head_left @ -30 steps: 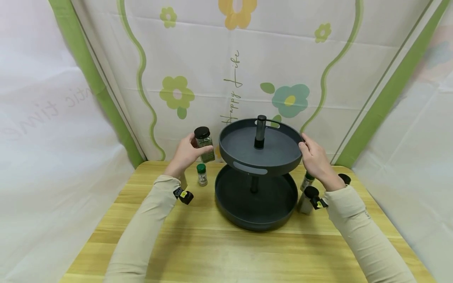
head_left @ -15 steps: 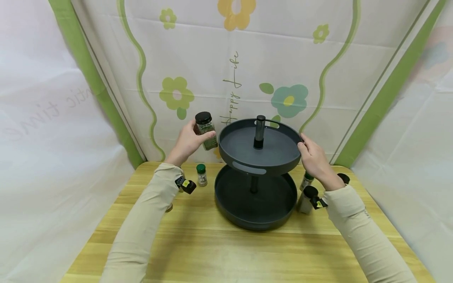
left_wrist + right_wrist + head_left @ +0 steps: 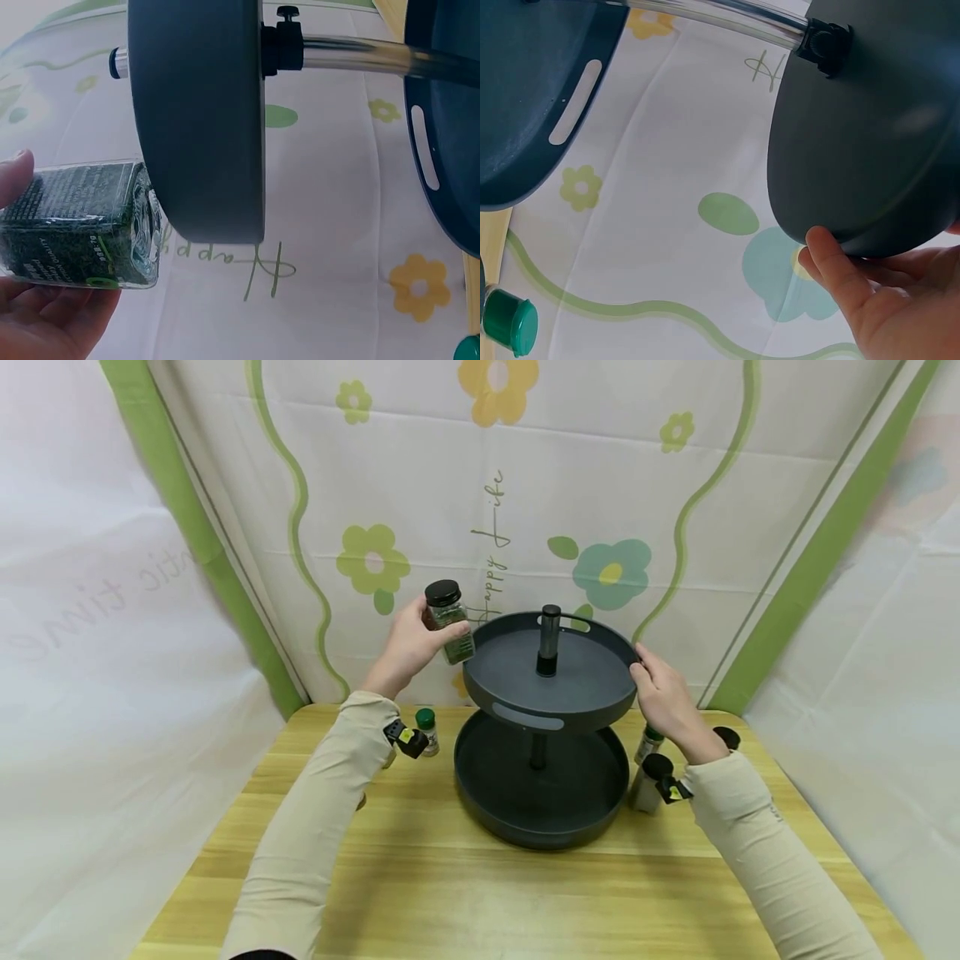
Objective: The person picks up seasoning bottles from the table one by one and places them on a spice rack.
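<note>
My left hand (image 3: 411,645) grips a clear square spice jar (image 3: 457,642) with a black lid and dried green herbs inside. The jar is held up in the air, tilted, beside the left rim of the upper tray. In the left wrist view the jar's base (image 3: 146,229) is close to the tray's outer wall (image 3: 199,150); whether they touch I cannot tell. A dark grey two-tier round stand has an upper tray (image 3: 502,664) and a wider lower tray (image 3: 498,789), joined by a metal post (image 3: 551,633). My right hand (image 3: 666,700) holds the upper tray's right rim between thumb and fingers.
On the wooden table (image 3: 480,902), a small green-capped bottle (image 3: 427,722) stands left of the stand, partly behind the left wrist. To the right are a black-lidded jar (image 3: 647,789), another green-capped bottle (image 3: 650,743) and a black lid (image 3: 727,737). A flowered curtain (image 3: 420,477) hangs behind.
My left hand has raised the spice jar and carried it rightward to the upper tray's left rim. My right hand still holds the opposite rim, and the stand stays in place.
</note>
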